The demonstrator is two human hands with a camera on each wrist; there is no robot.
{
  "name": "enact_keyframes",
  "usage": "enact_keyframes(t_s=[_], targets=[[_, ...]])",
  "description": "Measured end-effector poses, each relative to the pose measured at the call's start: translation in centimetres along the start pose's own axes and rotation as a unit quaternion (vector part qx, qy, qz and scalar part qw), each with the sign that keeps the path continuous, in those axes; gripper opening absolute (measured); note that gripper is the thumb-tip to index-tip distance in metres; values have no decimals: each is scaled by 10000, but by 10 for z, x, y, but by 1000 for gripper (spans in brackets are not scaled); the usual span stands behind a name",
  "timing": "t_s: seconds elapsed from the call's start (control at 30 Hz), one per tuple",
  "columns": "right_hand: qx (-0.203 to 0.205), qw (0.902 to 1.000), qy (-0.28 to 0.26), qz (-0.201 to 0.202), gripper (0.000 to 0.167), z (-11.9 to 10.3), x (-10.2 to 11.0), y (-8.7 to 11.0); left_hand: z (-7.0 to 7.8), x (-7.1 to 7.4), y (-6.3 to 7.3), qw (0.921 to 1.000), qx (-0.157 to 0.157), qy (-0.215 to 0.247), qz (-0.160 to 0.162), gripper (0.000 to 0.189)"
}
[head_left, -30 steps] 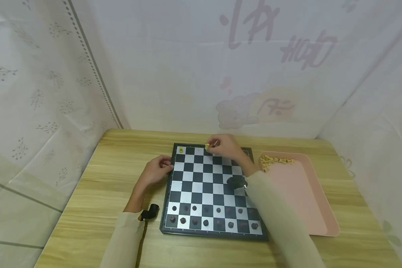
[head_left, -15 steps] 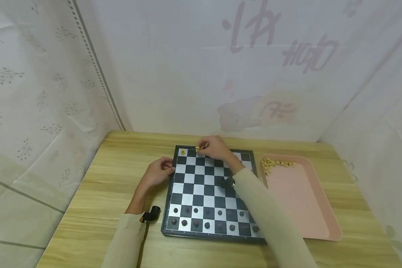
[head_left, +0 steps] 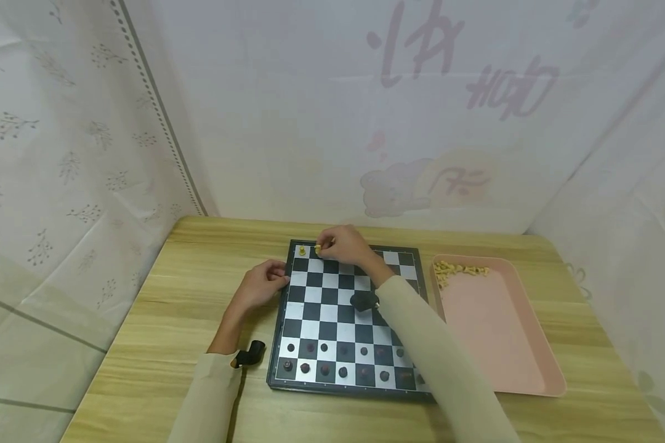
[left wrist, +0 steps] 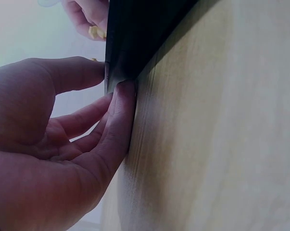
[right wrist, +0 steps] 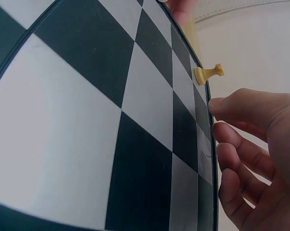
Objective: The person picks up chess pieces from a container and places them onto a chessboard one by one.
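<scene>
A black-and-white chessboard (head_left: 329,296) lies on the wooden table. My right hand (head_left: 346,245) pinches a small yellow chess piece (head_left: 318,248) at the second square of the far row; the fingers partly cover it, and I cannot tell its kind. Beside it, a yellow rook (right wrist: 209,73) stands upright on the far left corner square. At the board's left edge, my left hand (head_left: 261,284) holds the frame, thumb at the top rim and fingers against the side in the left wrist view. Dark chess pieces (head_left: 343,372) fill the two near rows, some hidden by the right sleeve.
To the right of the board sits a pink tray (head_left: 526,332) with several yellow chess pieces (head_left: 449,269) heaped in its far left corner. Black wrist cameras (head_left: 250,354) stick out from both sleeves. A patterned cloth (head_left: 288,123) hangs behind the table (head_left: 199,258).
My right hand has moved left along the far row with the yellow piece, from near the middle to beside the rook, and lowered it. The left hand stays at the board's edge.
</scene>
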State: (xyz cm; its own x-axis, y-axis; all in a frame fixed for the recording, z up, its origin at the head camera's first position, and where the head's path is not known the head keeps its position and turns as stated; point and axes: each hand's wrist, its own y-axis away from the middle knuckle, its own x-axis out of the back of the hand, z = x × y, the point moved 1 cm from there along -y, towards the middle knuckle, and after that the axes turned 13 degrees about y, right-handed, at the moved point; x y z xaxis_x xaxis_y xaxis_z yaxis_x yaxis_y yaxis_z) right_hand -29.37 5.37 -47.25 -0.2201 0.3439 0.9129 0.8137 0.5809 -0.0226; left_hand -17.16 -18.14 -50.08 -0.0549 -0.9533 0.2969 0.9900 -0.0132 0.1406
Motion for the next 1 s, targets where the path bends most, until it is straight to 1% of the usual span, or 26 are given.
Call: enact_keyframes(t_s=[0.33, 0.57, 0.77, 1.0], targets=[[-266, 9993, -116, -246, 16, -2, -1, -1, 4, -1, 0, 10000, -18, -23, -31, 40], [-281, 9987, -261, -331, 19, -1, 1, 0, 5, -1, 0, 10000, 26, -4, -38, 41], [-233, 9976, -486, -435, 23, 10, 1, 5, 4, -2, 1, 10000, 25, 4, -54, 40], [-359, 9968, -530, -489, 17, 27, 7, 20, 2, 0, 2, 10000, 76, 14, -20, 40]])
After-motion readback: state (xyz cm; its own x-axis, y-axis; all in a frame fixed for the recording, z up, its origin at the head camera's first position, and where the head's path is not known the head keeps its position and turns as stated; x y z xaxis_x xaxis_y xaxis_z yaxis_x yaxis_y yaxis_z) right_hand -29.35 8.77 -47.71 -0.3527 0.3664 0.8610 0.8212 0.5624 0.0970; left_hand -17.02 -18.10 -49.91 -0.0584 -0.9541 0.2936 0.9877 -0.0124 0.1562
